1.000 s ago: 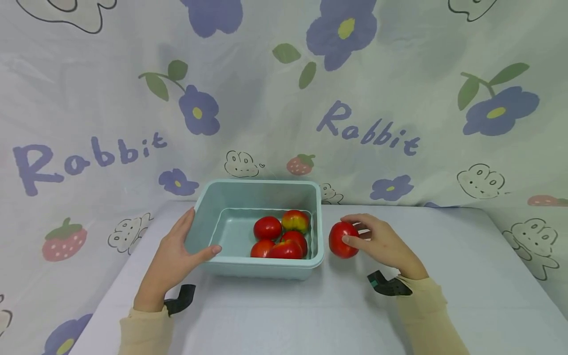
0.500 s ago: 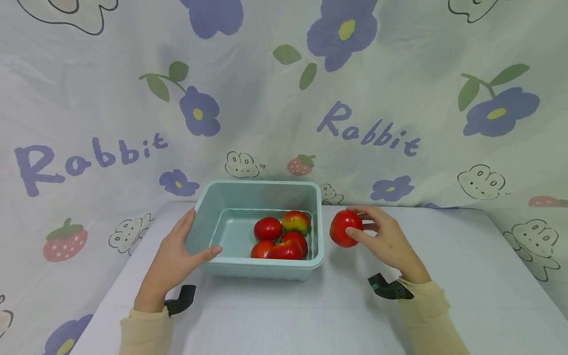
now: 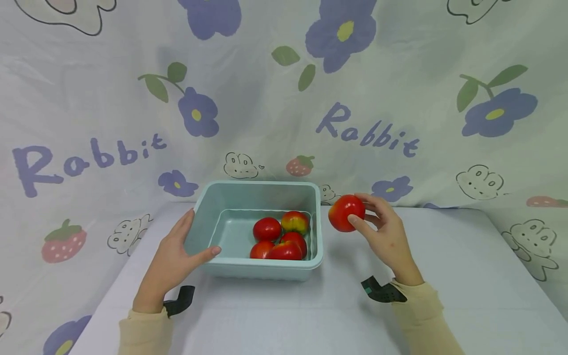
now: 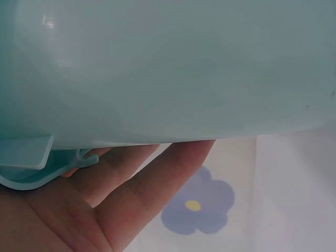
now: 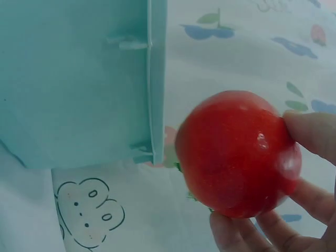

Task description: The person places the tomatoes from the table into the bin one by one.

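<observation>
A light-blue plastic box point(image 3: 262, 269) stands on the white table and holds several red and yellow-red apples point(image 3: 285, 250) in its right half. My left hand point(image 3: 170, 259) rests against the box's left front corner, thumb on the front rim, fingers fairly straight along the outer side. The left wrist view shows those fingers point(image 4: 152, 194) touching the box wall, their tips partly hidden. My right hand point(image 3: 386, 234) holds a shiny red tomato point(image 3: 346, 213) above the table, right of the box and apart from it. Green leafy bits show at the tomato's far side in the right wrist view.
A white cloth curtain point(image 3: 266, 108) printed with flowers, strawberries and rabbits hangs behind the table point(image 3: 284, 315). Black wrist cameras point(image 3: 383, 291) sit at both cuffs. The box's right wall point(image 5: 157, 79) lies just left of the tomato.
My right hand has raised the tomato from near the table up to about the height of the box's rim, just to its right. The left hand and the box have stayed put.
</observation>
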Motion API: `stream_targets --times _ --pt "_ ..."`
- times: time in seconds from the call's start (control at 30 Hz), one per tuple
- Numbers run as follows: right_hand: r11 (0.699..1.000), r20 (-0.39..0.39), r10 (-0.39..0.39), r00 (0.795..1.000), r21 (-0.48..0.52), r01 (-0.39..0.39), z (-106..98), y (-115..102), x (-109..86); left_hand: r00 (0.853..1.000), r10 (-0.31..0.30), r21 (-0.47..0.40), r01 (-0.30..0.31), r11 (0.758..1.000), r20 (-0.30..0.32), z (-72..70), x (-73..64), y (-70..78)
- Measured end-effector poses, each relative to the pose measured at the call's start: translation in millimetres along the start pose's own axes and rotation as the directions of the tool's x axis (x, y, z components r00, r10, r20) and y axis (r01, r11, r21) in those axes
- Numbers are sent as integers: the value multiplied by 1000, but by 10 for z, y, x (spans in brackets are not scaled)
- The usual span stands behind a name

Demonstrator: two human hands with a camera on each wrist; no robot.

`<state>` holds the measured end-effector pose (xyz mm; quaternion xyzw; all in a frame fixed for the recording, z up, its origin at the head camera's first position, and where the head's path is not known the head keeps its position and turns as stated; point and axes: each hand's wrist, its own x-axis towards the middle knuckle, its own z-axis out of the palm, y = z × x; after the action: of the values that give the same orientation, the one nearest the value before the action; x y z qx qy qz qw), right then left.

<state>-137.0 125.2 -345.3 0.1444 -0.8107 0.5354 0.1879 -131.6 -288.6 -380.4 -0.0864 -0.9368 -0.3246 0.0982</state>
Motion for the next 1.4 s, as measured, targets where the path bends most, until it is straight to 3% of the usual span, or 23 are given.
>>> stream_targets --times 0.23,0.5,1.4 --pt "999 -25 -18 1000 36 19 102 -42 16 1000 -2 3 2 1000 5 -9 -7 2" --pt "995 -105 -46 993 79 55 256 -86 31 1000 -4 -1 4 1000 1 -3 5 -12" --pt "961 18 -121 993 252 112 581 -98 24 1000 -1 3 1 1000 -8 0 13 -11"
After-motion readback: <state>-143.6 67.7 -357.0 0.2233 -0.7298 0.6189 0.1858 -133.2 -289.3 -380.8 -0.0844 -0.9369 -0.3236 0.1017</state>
